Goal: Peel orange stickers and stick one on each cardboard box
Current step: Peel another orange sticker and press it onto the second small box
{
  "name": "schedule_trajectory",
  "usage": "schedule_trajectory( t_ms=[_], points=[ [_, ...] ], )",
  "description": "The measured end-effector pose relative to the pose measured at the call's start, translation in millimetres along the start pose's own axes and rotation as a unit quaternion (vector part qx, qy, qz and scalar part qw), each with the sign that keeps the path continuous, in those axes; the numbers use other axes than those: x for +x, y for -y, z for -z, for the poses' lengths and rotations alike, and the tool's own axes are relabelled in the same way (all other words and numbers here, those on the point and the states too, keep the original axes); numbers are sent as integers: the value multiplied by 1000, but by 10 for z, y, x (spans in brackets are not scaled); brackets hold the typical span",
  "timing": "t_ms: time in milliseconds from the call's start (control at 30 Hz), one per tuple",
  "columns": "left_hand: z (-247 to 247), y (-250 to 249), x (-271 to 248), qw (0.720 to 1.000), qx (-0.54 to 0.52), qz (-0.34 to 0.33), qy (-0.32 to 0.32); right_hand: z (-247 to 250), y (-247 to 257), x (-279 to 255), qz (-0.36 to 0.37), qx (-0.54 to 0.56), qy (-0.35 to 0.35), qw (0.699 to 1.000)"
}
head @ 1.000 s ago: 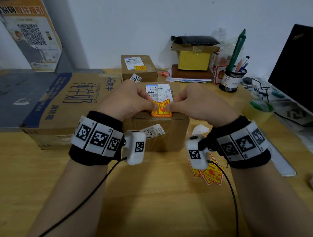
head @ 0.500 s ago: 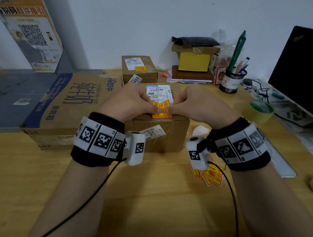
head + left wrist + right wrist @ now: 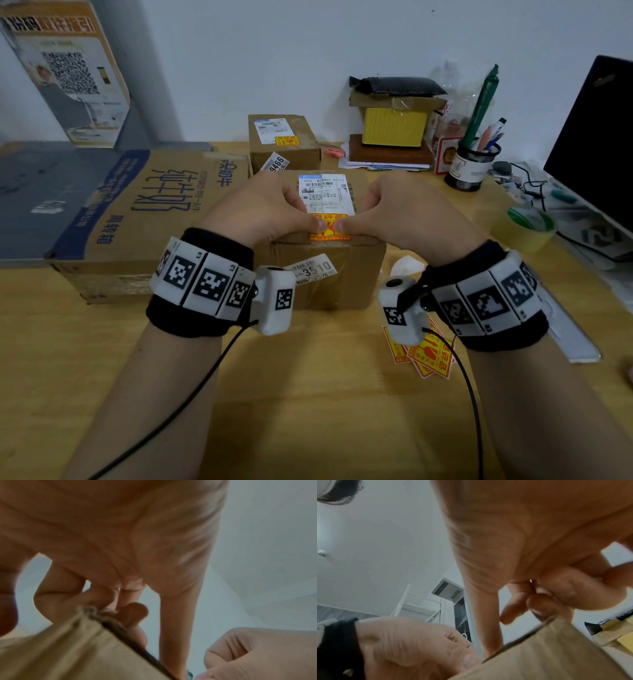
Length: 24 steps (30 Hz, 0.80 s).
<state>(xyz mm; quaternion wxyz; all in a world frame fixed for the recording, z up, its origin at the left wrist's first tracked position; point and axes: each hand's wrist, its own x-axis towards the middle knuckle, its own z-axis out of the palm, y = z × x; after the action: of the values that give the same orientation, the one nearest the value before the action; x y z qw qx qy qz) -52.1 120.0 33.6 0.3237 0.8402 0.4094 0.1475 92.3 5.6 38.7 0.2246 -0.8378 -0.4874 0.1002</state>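
Observation:
A small cardboard box (image 3: 329, 277) with a white shipping label stands at the table's middle. An orange sticker (image 3: 329, 236) lies on its top near the front edge. My left hand (image 3: 270, 212) and right hand (image 3: 397, 216) rest on the box top with fingers curled, and both thumb tips meet on the sticker and press it. The left wrist view shows the left hand (image 3: 120, 534) above the box edge (image 3: 60, 649). In the right wrist view the right hand (image 3: 539, 520) does likewise over the box (image 3: 556, 655). A loose pile of orange stickers (image 3: 430, 359) lies under my right wrist.
Behind stands a second small box (image 3: 284, 150) with an orange sticker (image 3: 286, 140) on top. A large printed carton (image 3: 144, 219) lies to the left. A pen cup (image 3: 472, 168), a tape roll (image 3: 524, 228), a yellow box and a dark monitor (image 3: 596, 147) crowd the right side.
The thumbs, earlier apart at the sticker's sides, have slid together to its middle. The sticker now lies flat on the box top.

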Motion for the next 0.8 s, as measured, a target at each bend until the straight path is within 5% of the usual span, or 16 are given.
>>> schedule_trajectory(
  t_ms=[200, 433, 800],
  points=[
    [16, -33, 60, 984, -126, -36, -120, 40, 60, -97, 110, 109, -79, 985],
    [1, -21, 110, 966, -240, 11, -94, -80, 134, -79, 101, 62, 20, 993],
    [-39, 41, 167, 959, -265, 26, -101, -73, 152, -96, 125, -8, 43, 991]
  ],
)
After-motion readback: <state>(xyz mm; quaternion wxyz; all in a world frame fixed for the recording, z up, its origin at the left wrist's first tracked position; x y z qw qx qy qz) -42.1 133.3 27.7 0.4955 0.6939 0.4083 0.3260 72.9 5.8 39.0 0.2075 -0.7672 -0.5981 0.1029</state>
